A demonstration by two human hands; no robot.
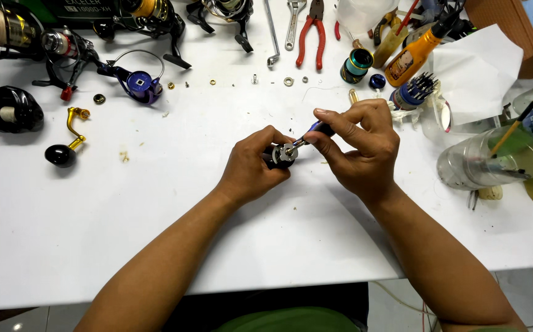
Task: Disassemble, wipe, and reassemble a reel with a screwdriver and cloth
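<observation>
Left hand hides most of the metal part; right hand covers the screwdriver.

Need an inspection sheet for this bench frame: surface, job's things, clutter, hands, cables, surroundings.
Surface: white tabletop, a few specks and crumbs.
Job's things: small black-and-silver round reel part; blue-handled screwdriver, tip at the part.
Clutter: red-handled pliers, gold crank handle with black knob, loose washers, orange bottle, clear plastic cup.
Hands: left hand grips the part; right hand grips the screwdriver.
Cables: thin wire near the floor.
Surroundings: cardboard box, tiled floor.
</observation>
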